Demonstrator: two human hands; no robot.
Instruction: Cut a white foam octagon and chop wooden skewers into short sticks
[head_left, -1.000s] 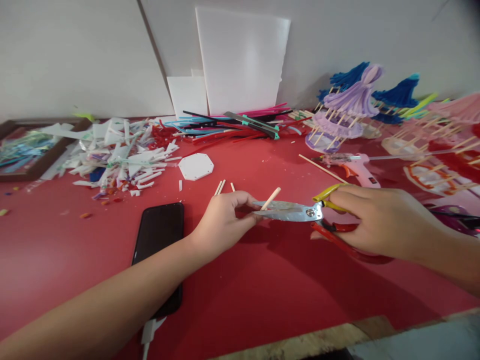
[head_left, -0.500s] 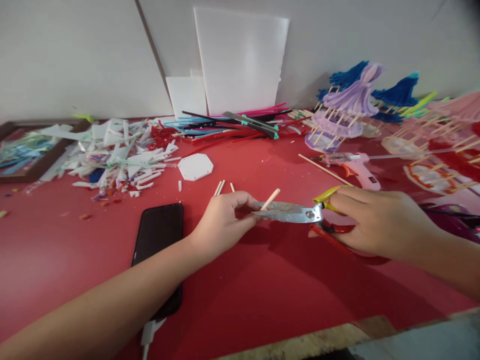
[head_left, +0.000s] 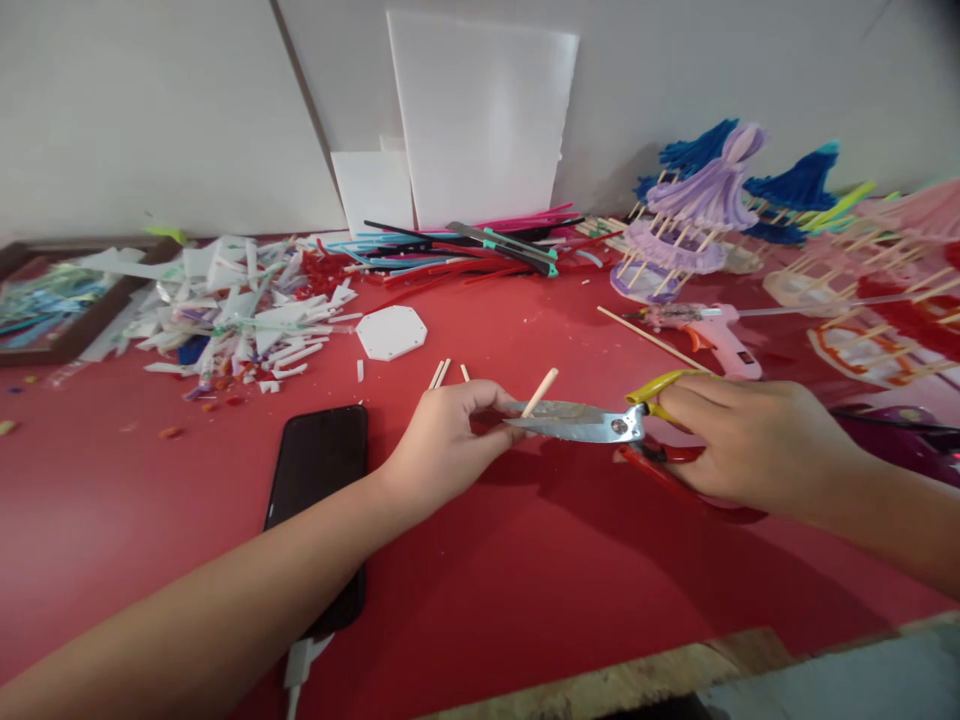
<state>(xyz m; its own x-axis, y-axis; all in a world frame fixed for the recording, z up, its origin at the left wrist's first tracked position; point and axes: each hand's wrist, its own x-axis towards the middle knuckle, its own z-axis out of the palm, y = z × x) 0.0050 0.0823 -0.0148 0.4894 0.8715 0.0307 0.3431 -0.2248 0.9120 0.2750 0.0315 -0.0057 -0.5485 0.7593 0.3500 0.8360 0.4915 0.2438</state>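
My left hand [head_left: 450, 440] pinches a short wooden stick [head_left: 541, 392] between thumb and fingers. The stick's free end rises to the upper right, across the blades of the scissors [head_left: 585, 424]. My right hand [head_left: 757, 440] is wrapped round the scissors' yellow and red handles, and the blades lie nearly closed about the stick near my left fingertips. A few more sticks [head_left: 440, 375] show just behind my left hand. Behind them lies a white octagonal plate [head_left: 391, 333] with small holes near its edge.
A black phone [head_left: 319, 465] lies beneath my left forearm. White scraps [head_left: 232, 300] are heaped at the back left. Pipe cleaners [head_left: 465, 250] lie at the back. On the right are a pink glue gun [head_left: 716, 335], a long stick [head_left: 652, 340] and a purple carousel-like model [head_left: 675, 240].
The scissors' handles and blades have closed a little further about the stick. The stick's free end has tipped slightly more upright. My left hand has hardly moved.
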